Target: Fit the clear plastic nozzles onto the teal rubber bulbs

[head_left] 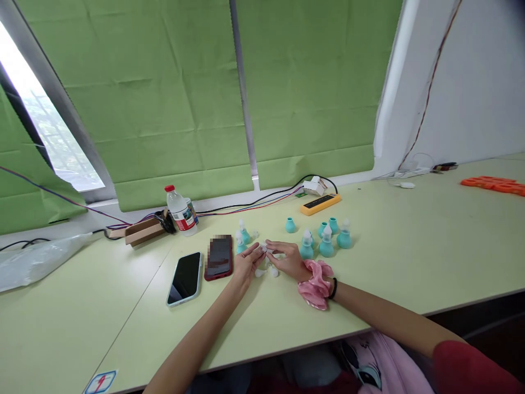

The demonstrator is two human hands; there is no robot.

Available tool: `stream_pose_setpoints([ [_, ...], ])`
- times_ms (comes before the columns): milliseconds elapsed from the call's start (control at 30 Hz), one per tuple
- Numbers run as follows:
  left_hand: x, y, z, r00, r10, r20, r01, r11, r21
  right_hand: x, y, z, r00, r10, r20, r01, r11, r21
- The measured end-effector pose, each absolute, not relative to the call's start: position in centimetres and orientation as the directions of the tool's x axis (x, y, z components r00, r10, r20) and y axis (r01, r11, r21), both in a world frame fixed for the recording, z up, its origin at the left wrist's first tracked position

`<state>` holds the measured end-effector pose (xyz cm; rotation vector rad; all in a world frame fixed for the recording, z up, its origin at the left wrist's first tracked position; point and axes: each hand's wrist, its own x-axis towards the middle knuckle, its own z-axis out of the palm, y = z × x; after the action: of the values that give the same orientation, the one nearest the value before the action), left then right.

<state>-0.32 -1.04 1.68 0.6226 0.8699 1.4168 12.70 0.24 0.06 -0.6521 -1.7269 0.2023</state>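
Topped bulbs (245, 237), teal, two. Left hand (245, 264) and right hand (290, 261): grip of each pinching one small translucent piece (263, 248); loose clear pieces (274, 272) on table (394, 246) nearby. Farther right: three topped bulbs, at least three bare bulbs (290, 225), seemingly outstanding.

- A single head-worn camera looks forward and down over the bench (394, 254) from the person's own side.
- It faces the green blinds (172, 98) beyond the bench, which fill much of the upper half.
- The left hand (247, 264) and right hand (289, 261) sit near the centre, fairly small, with the forearms (213, 323) reaching in from below.
- The wide view stretches from a strip of window (51, 128) at left to the white wall (484, 82) at right.
- Bench edges climb rightward, so the view looks tilted.
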Motion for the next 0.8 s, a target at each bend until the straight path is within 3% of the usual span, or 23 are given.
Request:
stream_pose_setpoints([
  [233,-0.31,-1.12,1.73,-0.068,0.99,-0.122,-0.563,0.063,0.824,12.72,0.13,0.23,-0.169,0.495,0.852,0.315,0.847,-0.429],
  [800,-0.28,-1.42,2.16,0.05,0.998,0.039,-0.56,-0.004,0.828,12.83,0.29,0.64,-0.166,0.528,0.833,0.3,0.831,-0.468],
])
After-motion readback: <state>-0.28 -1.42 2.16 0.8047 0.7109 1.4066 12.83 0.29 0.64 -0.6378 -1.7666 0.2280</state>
